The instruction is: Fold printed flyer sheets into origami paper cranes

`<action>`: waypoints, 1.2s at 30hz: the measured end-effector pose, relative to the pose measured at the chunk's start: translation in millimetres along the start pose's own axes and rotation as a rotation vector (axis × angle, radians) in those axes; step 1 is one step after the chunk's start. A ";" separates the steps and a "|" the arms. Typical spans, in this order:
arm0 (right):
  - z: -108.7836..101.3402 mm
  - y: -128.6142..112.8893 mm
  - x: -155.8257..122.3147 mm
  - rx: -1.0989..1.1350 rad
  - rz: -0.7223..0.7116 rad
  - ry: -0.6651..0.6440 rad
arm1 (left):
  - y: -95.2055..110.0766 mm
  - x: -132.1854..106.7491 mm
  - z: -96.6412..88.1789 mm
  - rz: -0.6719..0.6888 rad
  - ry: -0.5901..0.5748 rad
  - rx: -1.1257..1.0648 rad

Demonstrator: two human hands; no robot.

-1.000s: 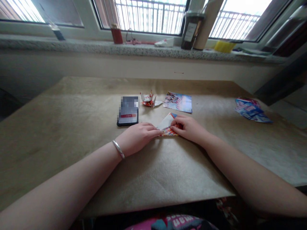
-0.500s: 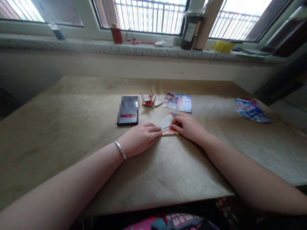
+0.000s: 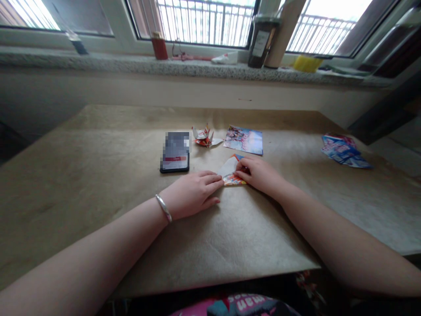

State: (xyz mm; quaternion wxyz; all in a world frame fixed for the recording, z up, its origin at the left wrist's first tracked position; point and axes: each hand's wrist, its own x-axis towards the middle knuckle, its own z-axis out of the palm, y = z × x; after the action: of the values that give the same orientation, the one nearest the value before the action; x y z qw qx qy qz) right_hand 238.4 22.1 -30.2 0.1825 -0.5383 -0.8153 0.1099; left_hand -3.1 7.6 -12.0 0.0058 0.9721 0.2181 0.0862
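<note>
A small piece of folded paper (image 3: 229, 168), white on one face with orange and blue print on the other, lies on the table before me. My left hand (image 3: 196, 193) rests flat with its fingers stretched out, the fingertips pressing the paper's left corner and the thumb apart. Thumb and index finger of my right hand (image 3: 258, 172) pinch the paper's right side, and the hand covers that end. Just beyond are a folded paper figure (image 3: 204, 139) in red and white, and a flat printed sheet (image 3: 244, 140).
A phone (image 3: 175, 152) with a partly blurred screen lies left of the paper figure. Several blue printed sheets (image 3: 345, 151) are fanned out at the right. Past the table (image 3: 184, 245), a stone sill (image 3: 125, 61) holds a red container (image 3: 159, 46) and a dark jar (image 3: 262, 42).
My left hand's thumb has spread away from the fingers, toward me. The left fingertips have slid slightly right along the paper's corner. My right hand has barely moved.
</note>
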 end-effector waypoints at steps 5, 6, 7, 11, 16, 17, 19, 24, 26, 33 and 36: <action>-3.5 0.0 -0.2 -0.004 0.028 -0.004 | 2.9 0.0 0.1 -0.018 -0.025 0.013; -3.9 -0.2 -0.1 0.001 0.031 -0.001 | 3.3 0.1 -0.2 -0.020 -0.026 0.016; -4.2 -0.4 -0.1 0.010 0.034 0.001 | 3.5 0.1 -0.5 -0.021 -0.025 0.019; -3.2 0.0 0.2 0.033 0.045 -0.001 | 3.3 0.0 -0.8 -0.012 -0.034 0.020; -1.5 1.7 -1.0 0.004 0.000 0.072 | 2.8 -0.3 -1.0 -0.021 -0.043 0.009; -2.0 0.9 -1.7 -0.022 -0.030 0.101 | 2.9 -0.3 -1.0 -0.022 -0.043 0.008; -3.9 -2.4 -3.6 -0.090 -0.111 0.146 | 3.4 -0.2 -1.1 -0.021 -0.043 0.012; -7.7 -16.6 -7.9 -0.061 -0.410 0.062 | 3.9 0.1 -0.1 -0.014 -0.031 0.022; -7.0 -20.2 -8.6 -0.037 -0.466 0.012 | 1.8 -0.5 0.9 -0.005 -0.015 0.011; -5.0 -17.9 -12.1 -0.033 -0.441 -0.019 | -10.7 -4.0 2.2 0.065 0.045 -0.046; -5.9 -17.5 -13.4 -0.072 -0.424 -0.020 | -11.3 -4.0 0.3 0.064 0.046 -0.032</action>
State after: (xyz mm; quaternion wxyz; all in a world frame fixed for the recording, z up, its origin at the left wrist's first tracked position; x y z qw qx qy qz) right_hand 230.9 2.8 -20.7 0.1742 -0.3600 -0.9154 0.0453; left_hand -11.4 16.1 -13.5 0.0136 0.9761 0.1857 0.1119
